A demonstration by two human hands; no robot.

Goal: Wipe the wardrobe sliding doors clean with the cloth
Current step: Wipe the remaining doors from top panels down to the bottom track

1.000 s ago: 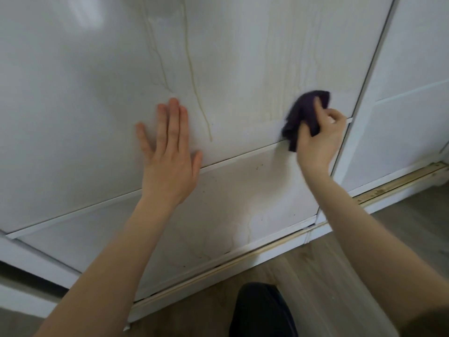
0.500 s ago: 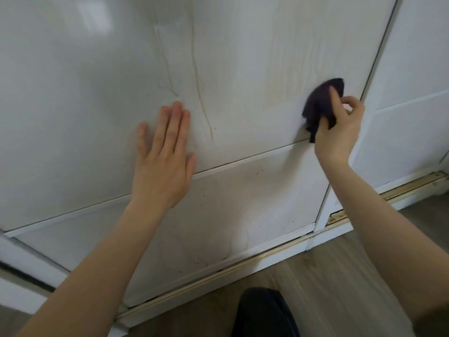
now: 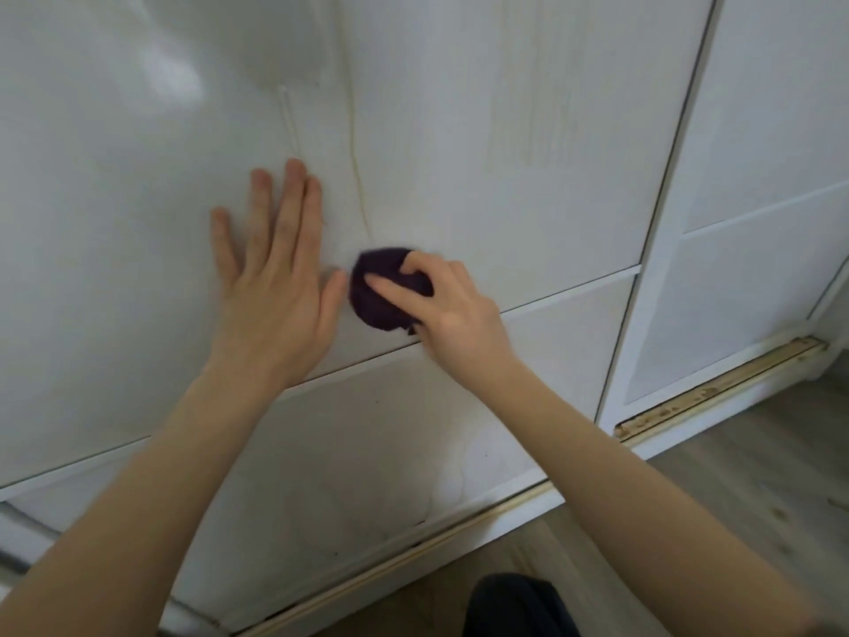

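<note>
A white sliding wardrobe door (image 3: 505, 144) fills most of the view, with yellowish drip streaks running down its upper panel. My left hand (image 3: 275, 287) lies flat on that panel, fingers apart and pointing up. Just to its right, my right hand (image 3: 450, 314) presses a bunched dark purple cloth (image 3: 376, 291) against the door, right above the horizontal strip that divides the upper and lower panels. The cloth nearly touches my left thumb. The lower panel (image 3: 390, 452) shows specks and faint stains.
A second white sliding door (image 3: 758, 223) stands to the right, behind a vertical frame. A dirty floor track (image 3: 716, 388) runs along the bottom. Wooden floor (image 3: 735, 498) lies below, and a dark-clothed knee (image 3: 514, 609) shows at the bottom edge.
My right hand has swept the cloth leftward from the door's right edge to beside my left hand. The left hand stays flat on the panel.
</note>
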